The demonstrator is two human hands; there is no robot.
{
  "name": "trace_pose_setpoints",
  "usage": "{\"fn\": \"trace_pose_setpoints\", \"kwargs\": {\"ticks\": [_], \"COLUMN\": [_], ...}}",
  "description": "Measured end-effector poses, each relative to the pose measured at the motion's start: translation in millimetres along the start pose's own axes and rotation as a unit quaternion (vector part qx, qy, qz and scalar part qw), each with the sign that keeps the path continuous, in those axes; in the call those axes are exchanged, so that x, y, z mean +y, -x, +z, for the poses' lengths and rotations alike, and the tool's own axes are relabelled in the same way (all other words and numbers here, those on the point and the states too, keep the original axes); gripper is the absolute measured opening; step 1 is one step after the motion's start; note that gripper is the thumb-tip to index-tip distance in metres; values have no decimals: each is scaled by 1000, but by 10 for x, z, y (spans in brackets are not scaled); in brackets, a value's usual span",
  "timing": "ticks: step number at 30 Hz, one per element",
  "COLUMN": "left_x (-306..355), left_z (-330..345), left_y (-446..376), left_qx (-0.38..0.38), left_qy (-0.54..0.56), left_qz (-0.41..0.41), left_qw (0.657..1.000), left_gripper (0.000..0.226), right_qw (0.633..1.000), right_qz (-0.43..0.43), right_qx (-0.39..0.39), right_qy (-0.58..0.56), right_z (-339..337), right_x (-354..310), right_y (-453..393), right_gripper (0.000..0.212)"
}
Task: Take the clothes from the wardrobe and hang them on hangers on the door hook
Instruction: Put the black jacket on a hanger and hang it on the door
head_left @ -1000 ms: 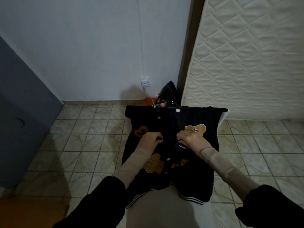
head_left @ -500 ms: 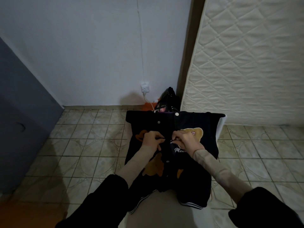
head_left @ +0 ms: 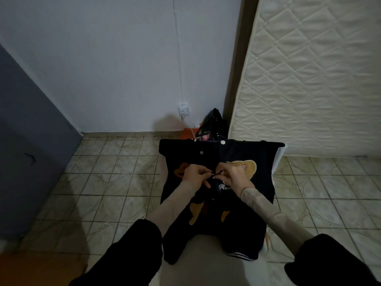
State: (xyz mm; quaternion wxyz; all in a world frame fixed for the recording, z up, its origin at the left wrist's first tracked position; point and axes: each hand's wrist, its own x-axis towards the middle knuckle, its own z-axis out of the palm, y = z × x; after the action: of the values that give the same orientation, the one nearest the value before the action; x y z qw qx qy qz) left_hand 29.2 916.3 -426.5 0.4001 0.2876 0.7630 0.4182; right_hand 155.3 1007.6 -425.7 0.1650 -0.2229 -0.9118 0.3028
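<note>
A dark jacket (head_left: 245,153) with tan bear patches, white snap buttons and striped hems lies spread front-up on a pale surface before me. My left hand (head_left: 194,174) pinches the left front edge of the jacket at mid-chest. My right hand (head_left: 231,174) pinches the right front edge right beside it, fingertips of both hands almost touching at the placket. A top snap button (head_left: 222,142) shows near the collar. No hanger or door hook is in view.
A black bag (head_left: 214,122) and an orange item (head_left: 188,133) stand on the tiled floor behind the jacket, below a wall socket (head_left: 183,110). A quilted mattress (head_left: 313,75) leans upright at the right. A dark panel (head_left: 26,153) stands at the left.
Both hands have moved up the jacket front and drawn closer together at the placket. The view has tilted slightly, and the jacket's lower part has bunched toward me.
</note>
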Motion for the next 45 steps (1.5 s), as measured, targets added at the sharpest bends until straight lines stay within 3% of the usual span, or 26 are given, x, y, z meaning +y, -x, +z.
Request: {"fn": "trace_pose_setpoints", "kwargs": {"ticks": [8, 18, 29, 45], "left_x": [-41, -118, -123, -143], "left_z": [-16, 56, 86, 76], "left_y": [-7, -49, -72, -135], "left_qx": [-27, -19, 5, -8], "left_qy": [-31, -76, -65, -97], "left_qz": [27, 58, 60, 66], "left_qw": [999, 995, 996, 993], "left_gripper": [31, 21, 10, 15], "right_qw": [1000, 995, 969, 973], "right_qz": [23, 27, 42, 26], "right_qx": [-15, -79, -148, -155], "right_qy": [7, 46, 192, 167], "right_z": [18, -46, -45, -45], "right_x": [36, 108, 93, 132], "right_y": [-30, -127, -190, -127], "right_gripper": [17, 30, 38, 35]}}
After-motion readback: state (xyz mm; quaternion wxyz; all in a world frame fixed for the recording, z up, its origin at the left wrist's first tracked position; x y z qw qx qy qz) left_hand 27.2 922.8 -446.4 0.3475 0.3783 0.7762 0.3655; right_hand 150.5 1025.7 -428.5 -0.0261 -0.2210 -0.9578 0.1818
